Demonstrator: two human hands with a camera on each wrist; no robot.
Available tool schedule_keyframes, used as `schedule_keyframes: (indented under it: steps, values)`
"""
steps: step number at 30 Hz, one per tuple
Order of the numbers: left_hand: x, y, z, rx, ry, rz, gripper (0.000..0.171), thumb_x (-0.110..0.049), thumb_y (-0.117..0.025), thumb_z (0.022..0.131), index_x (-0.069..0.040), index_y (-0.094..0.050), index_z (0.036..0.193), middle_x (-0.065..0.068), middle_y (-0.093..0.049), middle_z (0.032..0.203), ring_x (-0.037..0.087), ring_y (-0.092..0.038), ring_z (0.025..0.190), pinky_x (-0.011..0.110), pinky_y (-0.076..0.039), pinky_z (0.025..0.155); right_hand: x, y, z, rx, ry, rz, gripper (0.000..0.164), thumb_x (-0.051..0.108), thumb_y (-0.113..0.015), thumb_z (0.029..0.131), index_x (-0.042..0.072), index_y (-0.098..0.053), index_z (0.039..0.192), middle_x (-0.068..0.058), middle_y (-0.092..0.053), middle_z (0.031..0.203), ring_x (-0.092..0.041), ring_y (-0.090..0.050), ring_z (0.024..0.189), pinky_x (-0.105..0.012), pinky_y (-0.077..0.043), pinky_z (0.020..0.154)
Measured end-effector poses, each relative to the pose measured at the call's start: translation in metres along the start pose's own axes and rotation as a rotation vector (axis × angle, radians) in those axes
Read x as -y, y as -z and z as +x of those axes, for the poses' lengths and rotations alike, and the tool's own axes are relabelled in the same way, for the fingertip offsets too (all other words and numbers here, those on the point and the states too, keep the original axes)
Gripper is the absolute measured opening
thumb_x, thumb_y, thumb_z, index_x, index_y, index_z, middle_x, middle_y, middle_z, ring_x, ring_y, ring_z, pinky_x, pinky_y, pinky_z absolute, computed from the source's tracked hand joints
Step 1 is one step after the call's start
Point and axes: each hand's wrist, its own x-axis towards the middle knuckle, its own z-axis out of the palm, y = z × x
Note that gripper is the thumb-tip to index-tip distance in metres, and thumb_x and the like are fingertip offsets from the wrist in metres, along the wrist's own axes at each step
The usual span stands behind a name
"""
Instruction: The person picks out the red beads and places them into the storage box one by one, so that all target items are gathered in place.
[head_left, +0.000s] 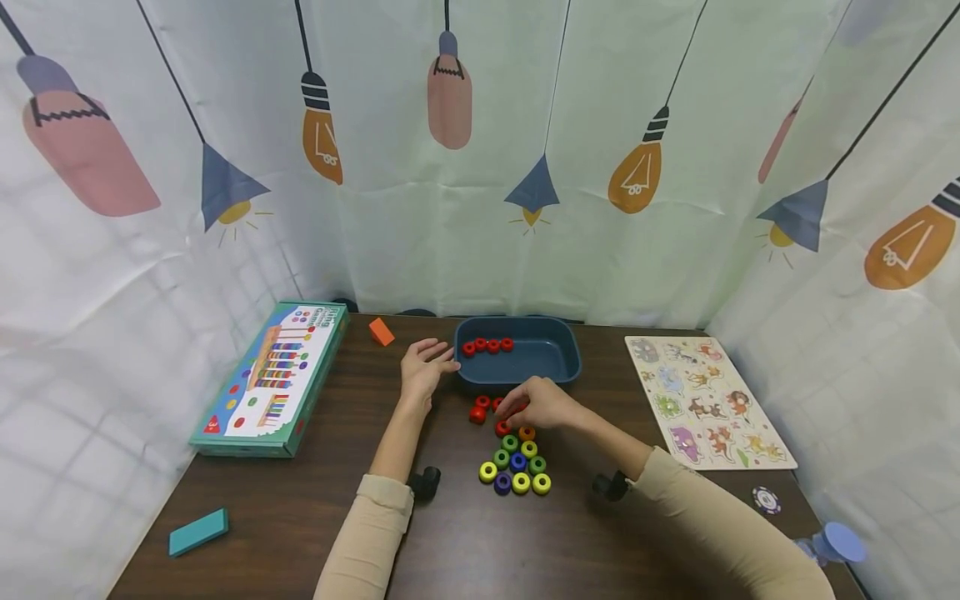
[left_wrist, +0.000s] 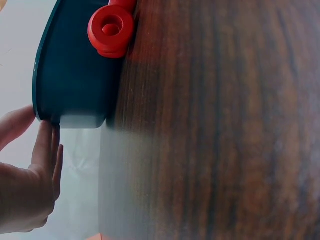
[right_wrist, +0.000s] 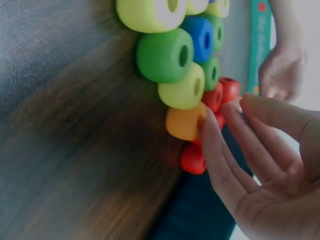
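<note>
My left hand point(head_left: 426, 367), fingers extended, is at the left end of the dark blue plastic tray point(head_left: 558, 367); in the left wrist view its thumb and fingertips touch the tray's end wall point(left_wrist: 80, 121). Several red beads point(head_left: 492, 345) sit inside the tray. Over the bead group in front of it hovers my right hand point(head_left: 543, 404), its thumb and fingers loosely bent and apart. The fingertips are right at a red bead point(head_left: 502, 428) and close to an orange bead point(right_wrist: 182, 122). Green, yellow and blue beads point(head_left: 518, 462) lie nearer me in rows, each with a hole.
On the left lie a toy box point(head_left: 300, 379), an orange block point(head_left: 381, 332) and a teal block point(head_left: 198, 532). An animal picture board point(head_left: 708, 400), a poker chip point(head_left: 767, 500) and a blue cup-like object point(head_left: 840, 543) are to the right. A printed curtain point(head_left: 480, 233) hangs behind the table.
</note>
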Motion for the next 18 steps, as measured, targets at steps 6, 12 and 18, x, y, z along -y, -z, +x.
schedule_keyframes:
  steps: [6, 12, 18]
  values:
    - [0.0, 0.0, 0.0, 0.0, 0.002, -0.001, 0.072, 0.017, -0.072, 0.073, -0.002, -0.041, 0.136, 0.021, -0.052, 0.136, 0.033, -0.059, 0.121, 0.045, -0.05, 0.098, -0.001, -0.011, 0.006, -0.02, -0.001, -0.078, 0.016, 0.014, -0.076, 0.085, 0.02, -0.078, 0.1, 0.008, -0.075, 0.091, -0.007, -0.067, 0.074, -0.026, -0.054, 0.061]
    - [0.0, 0.001, 0.0, 0.001, 0.01, 0.015, 0.075, 0.017, -0.073, 0.073, -0.002, -0.04, 0.139, 0.017, -0.054, 0.133, 0.029, -0.061, 0.119, 0.039, -0.054, 0.094, 0.0, -0.02, 0.011, 0.008, -0.033, -0.051, 0.017, 0.012, -0.075, 0.085, 0.019, -0.078, 0.1, 0.01, -0.074, 0.084, -0.014, -0.07, 0.063, -0.029, -0.057, 0.056]
    - [-0.002, 0.002, -0.001, 0.01, 0.018, 0.013, 0.077, 0.017, -0.072, 0.074, 0.0, -0.038, 0.141, 0.018, -0.053, 0.135, 0.029, -0.061, 0.119, 0.042, -0.052, 0.096, -0.002, -0.021, 0.015, 0.021, -0.028, 0.017, 0.015, 0.009, -0.075, 0.085, 0.016, -0.079, 0.097, 0.007, -0.074, 0.081, -0.016, -0.07, 0.059, -0.035, -0.059, 0.055]
